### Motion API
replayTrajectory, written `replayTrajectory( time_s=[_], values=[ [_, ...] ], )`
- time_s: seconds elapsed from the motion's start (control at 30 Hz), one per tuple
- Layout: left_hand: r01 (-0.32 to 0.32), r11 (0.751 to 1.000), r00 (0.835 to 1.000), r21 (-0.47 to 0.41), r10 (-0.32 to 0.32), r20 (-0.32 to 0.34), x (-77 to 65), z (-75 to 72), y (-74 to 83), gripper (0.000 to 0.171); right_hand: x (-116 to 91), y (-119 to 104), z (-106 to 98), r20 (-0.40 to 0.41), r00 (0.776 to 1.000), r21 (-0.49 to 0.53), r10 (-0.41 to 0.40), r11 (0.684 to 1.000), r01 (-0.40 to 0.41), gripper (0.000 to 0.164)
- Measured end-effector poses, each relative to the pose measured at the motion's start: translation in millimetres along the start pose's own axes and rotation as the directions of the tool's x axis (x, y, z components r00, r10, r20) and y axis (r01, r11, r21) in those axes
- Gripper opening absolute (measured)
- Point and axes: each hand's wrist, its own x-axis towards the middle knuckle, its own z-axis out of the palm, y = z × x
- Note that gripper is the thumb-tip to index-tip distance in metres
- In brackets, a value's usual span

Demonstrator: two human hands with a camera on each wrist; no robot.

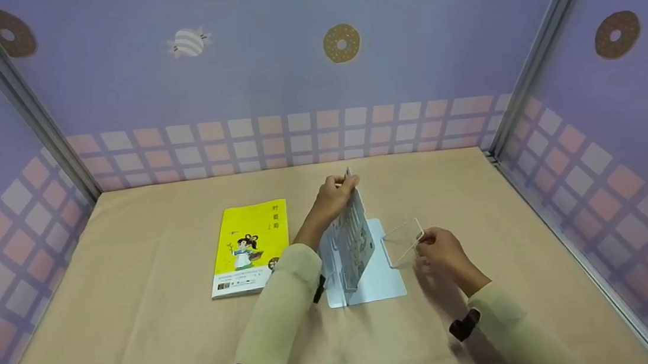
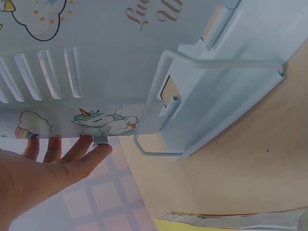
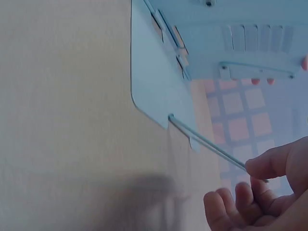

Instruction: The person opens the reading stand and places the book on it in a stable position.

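Note:
A light blue metal book stand (image 1: 359, 241) rises almost upright from its flat base plate (image 1: 390, 285), printed with a unicorn and clouds. My left hand (image 1: 331, 199) grips the panel's top edge, its fingers at the edge in the left wrist view. To the right, my right hand (image 1: 440, 251) pinches the stand's thin wire support (image 3: 207, 141) between thumb and fingers. That support slants up from the base plate, behind the panel. On the printed side, a bent wire page holder (image 2: 231, 63) juts out near the hinge.
A yellow book (image 1: 257, 224) with a drawn figure on its cover lies left of the stand, partly behind my left sleeve. The beige tablecloth (image 1: 131, 284) spreads around both. Patterned walls (image 1: 273, 145) enclose the table at the back and sides.

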Motion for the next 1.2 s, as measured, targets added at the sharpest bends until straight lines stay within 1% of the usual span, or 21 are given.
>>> replayTrajectory(
  time_s=[0.17,0.3,0.43,0.53,0.67,0.83,0.93,1.0,1.1,1.2],
  values=[
    [-0.005,1.0,1.0,-0.018,0.005,0.002,-1.3,-1.1,-0.6,0.061,-3,-7,13,0.013,0.999,0.056,-0.046,0.997,0.045,0.011],
    [-0.007,1.0,1.0,-0.023,0.007,0.0,-1.8,-1.2,-2.0,0.063,-3,-10,22,0.011,0.995,0.061,-0.098,0.993,0.097,0.006],
    [-0.01,1.0,1.0,-0.018,0.01,-0.006,-2.5,-1.0,-1.6,0.062,-4,-14,31,-0.002,0.985,0.017,-0.174,0.985,0.174,0.004],
    [-0.01,1.0,1.0,-0.013,0.01,-0.013,-2.0,-0.4,-1.2,0.062,-3,-16,39,-0.006,0.97,-0.023,-0.243,0.97,0.242,0.005],
    [-0.004,1.0,1.0,-0.009,0.003,-0.025,-1.0,1.1,-0.9,0.062,-1,-17,47,0.013,0.955,-0.055,-0.297,0.953,0.297,0.004],
    [0.005,1.0,0.999,0.008,-0.005,-0.035,0.3,2.2,-0.6,0.063,2,-20,56,0.048,0.94,-0.114,-0.337,0.933,0.34,0.004],
    [0.004,1.0,0.999,0.008,-0.004,-0.035,0.2,3.3,-0.5,0.063,3,-19,60,0.061,0.933,-0.164,-0.355,0.919,0.36,0.008],
    [0.005,1.0,0.999,0.007,-0.005,-0.035,-0.2,3.6,-0.3,0.063,4,-18,62,0.077,0.933,-0.186,-0.352,0.914,0.36,0.009],
    [-0.001,1.0,0.999,0.008,0.001,-0.038,-0.5,4.0,0.0,0.063,6,-16,64,0.104,0.941,-0.193,-0.323,0.921,0.338,0.01],
    [-0.008,1.0,0.999,0.014,0.008,-0.035,-0.1,5.2,0.0,0.063,6,-15,65,0.109,0.941,-0.21,-0.319,0.918,0.336,0.011]
  ],
)
